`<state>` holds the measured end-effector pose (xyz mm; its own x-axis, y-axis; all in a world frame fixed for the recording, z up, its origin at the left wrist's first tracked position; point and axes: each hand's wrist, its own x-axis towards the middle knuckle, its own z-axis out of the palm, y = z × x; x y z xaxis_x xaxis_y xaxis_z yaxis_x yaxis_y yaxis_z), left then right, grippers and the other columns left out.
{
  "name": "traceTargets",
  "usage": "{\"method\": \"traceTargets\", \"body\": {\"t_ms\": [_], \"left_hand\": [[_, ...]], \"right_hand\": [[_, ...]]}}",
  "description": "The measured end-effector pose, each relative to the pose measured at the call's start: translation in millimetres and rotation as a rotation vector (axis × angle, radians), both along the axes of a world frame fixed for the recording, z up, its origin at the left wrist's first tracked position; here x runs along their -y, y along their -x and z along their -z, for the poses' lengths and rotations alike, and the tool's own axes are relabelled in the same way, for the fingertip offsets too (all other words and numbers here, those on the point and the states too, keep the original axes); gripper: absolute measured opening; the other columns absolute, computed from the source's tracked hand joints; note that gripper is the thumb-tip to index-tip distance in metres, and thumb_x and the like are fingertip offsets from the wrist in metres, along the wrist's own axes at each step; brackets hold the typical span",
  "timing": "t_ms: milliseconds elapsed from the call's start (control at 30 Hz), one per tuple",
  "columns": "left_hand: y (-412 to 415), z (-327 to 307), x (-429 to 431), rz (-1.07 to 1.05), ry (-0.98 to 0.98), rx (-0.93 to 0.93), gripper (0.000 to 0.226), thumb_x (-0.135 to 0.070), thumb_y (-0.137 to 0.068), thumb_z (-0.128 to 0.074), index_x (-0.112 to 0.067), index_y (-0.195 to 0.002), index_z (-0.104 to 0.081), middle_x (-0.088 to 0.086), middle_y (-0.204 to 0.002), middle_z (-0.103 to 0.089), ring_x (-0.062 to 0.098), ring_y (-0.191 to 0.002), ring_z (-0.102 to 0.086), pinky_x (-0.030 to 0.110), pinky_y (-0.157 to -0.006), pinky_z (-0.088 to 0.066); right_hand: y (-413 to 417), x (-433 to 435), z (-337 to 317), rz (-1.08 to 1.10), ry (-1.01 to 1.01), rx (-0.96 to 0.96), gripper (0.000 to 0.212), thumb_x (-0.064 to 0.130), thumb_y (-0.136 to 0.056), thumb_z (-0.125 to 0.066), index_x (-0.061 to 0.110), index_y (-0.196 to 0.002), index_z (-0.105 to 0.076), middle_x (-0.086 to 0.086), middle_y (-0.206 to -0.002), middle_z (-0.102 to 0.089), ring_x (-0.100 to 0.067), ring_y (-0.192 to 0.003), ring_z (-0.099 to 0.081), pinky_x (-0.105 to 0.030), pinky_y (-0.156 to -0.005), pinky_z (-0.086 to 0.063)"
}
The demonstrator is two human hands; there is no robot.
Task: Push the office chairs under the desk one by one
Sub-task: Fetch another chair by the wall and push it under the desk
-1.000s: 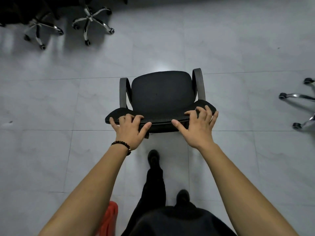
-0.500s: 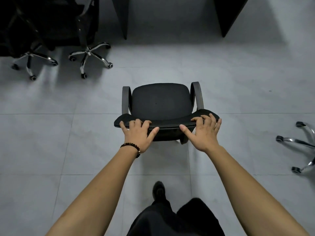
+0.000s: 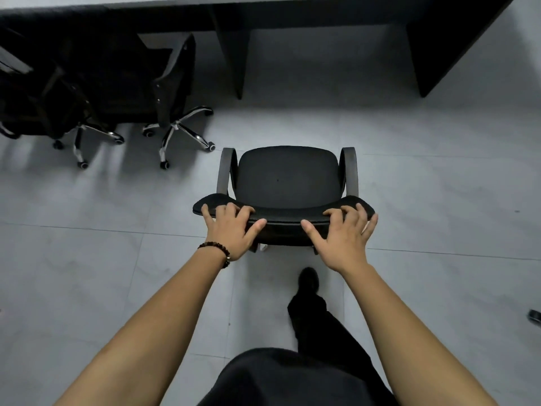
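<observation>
Where the chair backrest (image 3: 283, 217) curves (black fabric), left hand (image 3: 231, 230) and right hand (image 3: 343, 238) grip its top.

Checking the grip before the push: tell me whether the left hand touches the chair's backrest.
Touching. Head view: the left hand curls its fingers over the top of the backrest.
</observation>
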<state>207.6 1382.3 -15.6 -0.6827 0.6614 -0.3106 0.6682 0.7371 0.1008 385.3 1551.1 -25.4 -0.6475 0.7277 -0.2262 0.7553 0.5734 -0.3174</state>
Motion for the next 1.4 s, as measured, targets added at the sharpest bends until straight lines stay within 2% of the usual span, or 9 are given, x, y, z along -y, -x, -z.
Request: {"method": "traceTargets", "body": {"t_ms": [167, 433, 700, 900, 1167, 1400], "left_hand": [[79.1, -0.8, -81.4, 0.006, 0.022, 0.014, 0.07, -0.073, -0.084, -0.009, -0.032, -0.126, -0.048, 0.006, -0.121, -0.048, 0.029, -0.122, -0.038, 0.064, -0.111, 0.001], [179.7, 1.7, -183.1, 0.0, 0.005, 0.04, 0.061, -0.071, -0.088, -0.018, -0.032, -0.124, -0.049, 0.006, -0.121, -0.05, 0.028, -0.123, -0.038, 0.063, -0.11, 0.002], [287.8, 0.0, -290.3, 0.116, -0.027, 0.004, 0.062, -0.07, -0.089, -0.018, -0.031, -0.125, -0.05, 0.005, -0.119, -0.05, 0.028, -0.119, -0.04, 0.063, -0.11, -0.001], [390.2, -4.8, -360.1, 0.175, -0.011, 0.067, 0.063, -0.072, -0.088, -0.019, -0.032, -0.125, -0.05, 0.005, -0.125, -0.05, 0.025, -0.124, -0.038, 0.061, -0.111, -0.005], [456.0, 2.1, -403.8, 0.153, -0.055, 0.054, 0.063, -0.072, -0.087, -0.02, -0.031, -0.124, -0.053, 0.004, -0.117, -0.051, 0.024, -0.123, -0.039, 0.059, -0.113, 0.003], [472.0, 2.4, -416.9, 0.022, -0.064, 0.074, 0.064, -0.072, -0.088, -0.022, -0.031, -0.125, -0.053, 0.003, -0.119, -0.052, 0.023, -0.126, -0.038, 0.059, -0.112, 0.005]], "right_hand": [[74.5, -79.5, -1.3, 0.003, 0.024, 0.04, 0.079, 0.083, -0.083, -0.023, 0.025, -0.13, -0.048, -0.015, -0.148, -0.033, -0.032, -0.145, -0.002, -0.057, -0.113, 0.016], [177.3, -182.3, -6.6, -0.002, 0.031, 0.109, 0.078, 0.083, -0.083, -0.023, 0.026, -0.132, -0.047, -0.017, -0.151, -0.03, -0.032, -0.145, 0.0, -0.058, -0.113, 0.016], [276.3, -276.0, -9.7, 0.114, 0.059, 0.124, 0.079, 0.083, -0.082, -0.025, 0.027, -0.133, -0.047, -0.017, -0.151, -0.028, -0.031, -0.147, 0.0, -0.057, -0.113, 0.016], [363.7, -332.6, -15.3, 0.184, 0.096, 0.164, 0.079, 0.083, -0.082, -0.026, 0.027, -0.135, -0.044, -0.016, -0.153, -0.025, -0.031, -0.147, 0.003, -0.057, -0.114, 0.015], [429.6, -373.9, -10.4, 0.168, 0.077, 0.109, 0.078, 0.081, -0.084, -0.03, 0.023, -0.134, -0.045, -0.017, -0.153, -0.023, -0.03, -0.147, 0.005, -0.058, -0.112, 0.018], [463.2, -410.5, -8.1, 0.055, 0.054, 0.076, 0.08, 0.083, -0.082, -0.029, 0.024, -0.133, -0.047, -0.017, -0.152, -0.027, -0.032, -0.147, 0.002, -0.058, -0.113, 0.017]]}}
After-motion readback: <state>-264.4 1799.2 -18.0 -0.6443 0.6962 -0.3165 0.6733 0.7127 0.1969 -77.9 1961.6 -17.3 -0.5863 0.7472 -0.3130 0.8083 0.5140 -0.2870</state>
